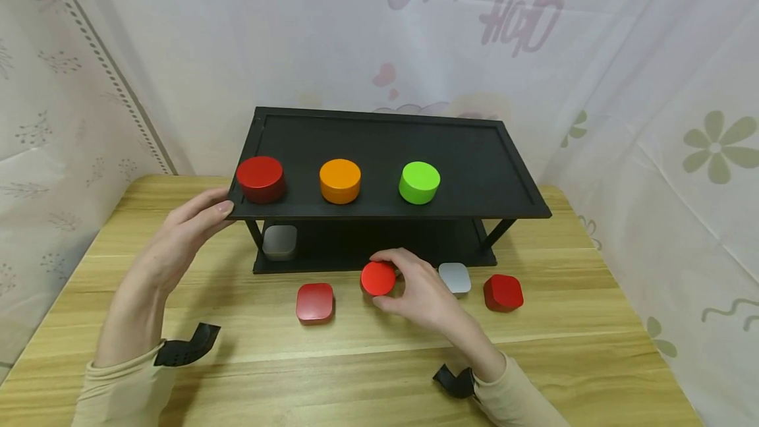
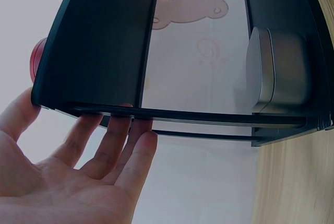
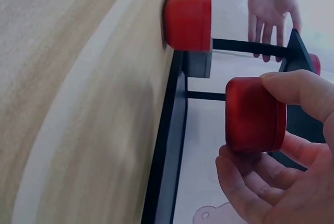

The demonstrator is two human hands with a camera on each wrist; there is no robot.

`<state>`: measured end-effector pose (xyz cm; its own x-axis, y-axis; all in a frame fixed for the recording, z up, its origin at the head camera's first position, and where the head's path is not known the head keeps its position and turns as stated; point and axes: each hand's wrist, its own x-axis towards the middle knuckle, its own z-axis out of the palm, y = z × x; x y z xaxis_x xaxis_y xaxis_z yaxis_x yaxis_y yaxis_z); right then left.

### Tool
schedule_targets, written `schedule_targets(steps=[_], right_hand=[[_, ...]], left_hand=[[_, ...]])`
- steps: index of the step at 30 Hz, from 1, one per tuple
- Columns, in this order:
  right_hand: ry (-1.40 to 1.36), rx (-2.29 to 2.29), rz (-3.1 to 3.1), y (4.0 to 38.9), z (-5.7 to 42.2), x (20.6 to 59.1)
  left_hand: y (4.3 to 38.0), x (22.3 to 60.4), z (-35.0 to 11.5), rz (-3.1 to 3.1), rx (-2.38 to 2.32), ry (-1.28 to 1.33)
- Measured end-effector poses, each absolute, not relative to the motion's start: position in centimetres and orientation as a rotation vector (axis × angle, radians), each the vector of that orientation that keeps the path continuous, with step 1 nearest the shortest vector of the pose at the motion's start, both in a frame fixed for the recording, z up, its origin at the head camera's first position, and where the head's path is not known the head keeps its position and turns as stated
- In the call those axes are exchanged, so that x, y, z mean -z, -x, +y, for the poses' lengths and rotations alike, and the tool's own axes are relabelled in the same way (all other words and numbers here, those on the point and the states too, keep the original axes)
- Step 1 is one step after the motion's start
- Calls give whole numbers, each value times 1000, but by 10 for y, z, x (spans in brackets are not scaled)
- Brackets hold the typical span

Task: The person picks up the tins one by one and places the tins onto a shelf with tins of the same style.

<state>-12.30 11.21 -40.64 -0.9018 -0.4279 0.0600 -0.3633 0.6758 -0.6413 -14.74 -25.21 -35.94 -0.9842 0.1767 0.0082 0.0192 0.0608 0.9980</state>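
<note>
My right hand [image 1: 418,288] pinches a round red tin [image 1: 377,278] between thumb and fingers; in the right wrist view this tin [image 3: 254,114] is off the table. My left hand [image 1: 178,236] rests on the left edge of a black two-tier shelf [image 1: 379,137], its fairly straight fingers touching the side frame in the left wrist view. On the upper board stand a dark red round tin [image 1: 261,179], an orange round tin [image 1: 340,181] and a green round tin [image 1: 419,182]. A silver square tin [image 1: 280,242] sits at the left of the lower board.
Before the shelf on the wooden table [image 1: 267,374] lie a red square tin [image 1: 315,303], a silver-white square tin [image 1: 454,279], partly behind my right hand, and another red square tin [image 1: 503,292]. A printed curtain [image 1: 332,38] hangs behind and along both sides.
</note>
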Motion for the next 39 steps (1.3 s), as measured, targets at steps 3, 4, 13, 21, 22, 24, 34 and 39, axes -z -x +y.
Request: schedule_targets(steps=[3,4,13,21,22,24,34,39], right_hand=[[683,1050,2801,122,114,404],[691,1058,2803,122,114,403],[720,1139,2816,120,121,390],[775,1220,2847,118,131,373],[772,1222,2852,117,132,372],[777,1232,2858,117,133,369],[768,1249,2907,114,140,356],[749,1269,2938,113,145,349]], left_hand=[[147,360,-252,2180,-2087,-202],[147,360,-252,2172,-2095,-202],[147,360,-252,2175,-2087,-204],[147,360,-251,2163,-2100,-212],[147,360,-251,2158,-2105,-212],[147,360,-252,2159,-2104,-210],[147,361,-253,2148,-2103,-231],[147,361,-254,2133,-2096,-246]])
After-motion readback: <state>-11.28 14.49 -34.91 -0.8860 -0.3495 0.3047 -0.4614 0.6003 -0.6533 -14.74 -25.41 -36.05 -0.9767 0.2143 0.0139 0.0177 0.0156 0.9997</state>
